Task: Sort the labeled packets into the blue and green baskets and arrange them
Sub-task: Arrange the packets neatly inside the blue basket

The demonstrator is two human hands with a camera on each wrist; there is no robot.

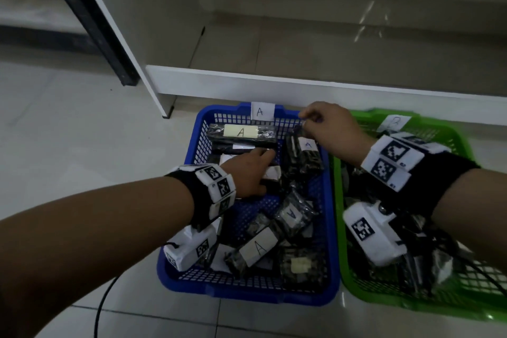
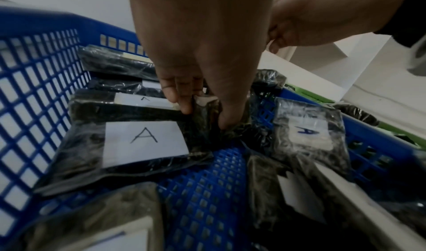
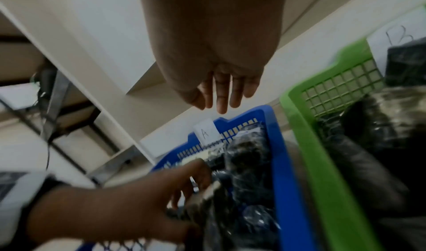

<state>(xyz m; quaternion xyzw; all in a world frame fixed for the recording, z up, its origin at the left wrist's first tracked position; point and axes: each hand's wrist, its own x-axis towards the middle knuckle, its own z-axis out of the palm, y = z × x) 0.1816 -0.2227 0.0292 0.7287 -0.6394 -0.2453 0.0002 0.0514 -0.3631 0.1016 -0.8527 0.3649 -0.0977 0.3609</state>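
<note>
A blue basket (image 1: pixel 247 292) tagged A holds several dark wrapped packets with white A labels, among them a long one (image 1: pixel 241 133) at the far end. My left hand (image 1: pixel 255 170) reaches into its middle. In the left wrist view this hand (image 2: pixel 205 114) pinches a small dark packet (image 2: pixel 207 107) between fingers and thumb, beside a flat A packet (image 2: pixel 145 140). My right hand (image 1: pixel 315 121) hovers over the basket's far right corner above another A packet (image 1: pixel 304 156). Its fingers (image 3: pixel 221 100) hang straight and hold nothing. The green basket (image 1: pixel 367 115) tagged B stands to the right with dark packets inside.
A white shelf unit (image 1: pixel 274 82) runs close behind both baskets, and a black post (image 1: pixel 90 19) stands at the back left. A black cable (image 1: pixel 103 304) trails over the tiled floor by the blue basket's near left corner.
</note>
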